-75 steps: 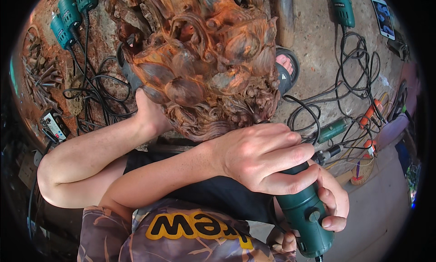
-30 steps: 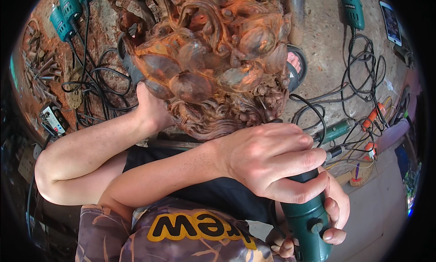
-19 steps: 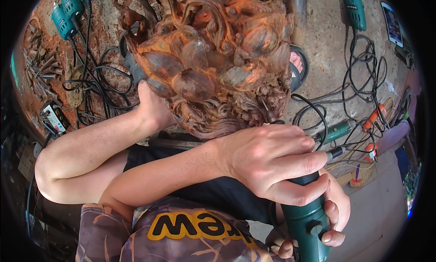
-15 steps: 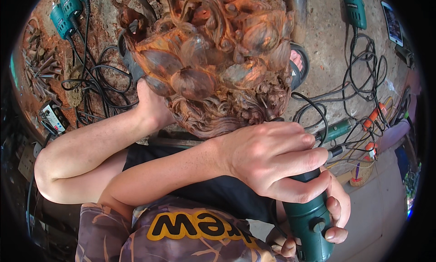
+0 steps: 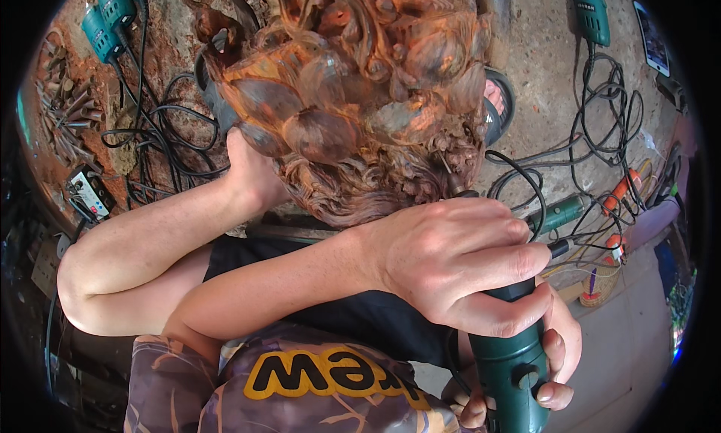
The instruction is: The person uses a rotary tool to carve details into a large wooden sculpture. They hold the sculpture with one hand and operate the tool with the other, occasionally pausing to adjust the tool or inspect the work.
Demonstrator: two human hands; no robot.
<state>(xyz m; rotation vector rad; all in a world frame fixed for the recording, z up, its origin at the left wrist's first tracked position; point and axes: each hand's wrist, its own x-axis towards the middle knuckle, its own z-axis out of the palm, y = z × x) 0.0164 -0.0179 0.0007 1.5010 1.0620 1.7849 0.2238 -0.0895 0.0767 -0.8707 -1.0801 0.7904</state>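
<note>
A large reddish-brown wood carving, worked into rounded petal-like lobes and wavy strands, stands in front of me. My left hand reaches across from the left, its fingers wrapped over the front of a green die grinder. Lower down, my right hand grips the grinder's body from behind and underneath, mostly hidden by the tool. The grinder's thin bit points up at the wavy lower right part of the carving. Whether its tip touches the wood, I cannot tell.
More teal power tools lie at the far left, beside tangled black cords, a power strip and a heap of bits. Right of the carving are another tool, a phone and looped cables. My bent leg is at left.
Both hands and the die grinder have shifted very slightly to the right, and the bit with them. My grip is the same.
</note>
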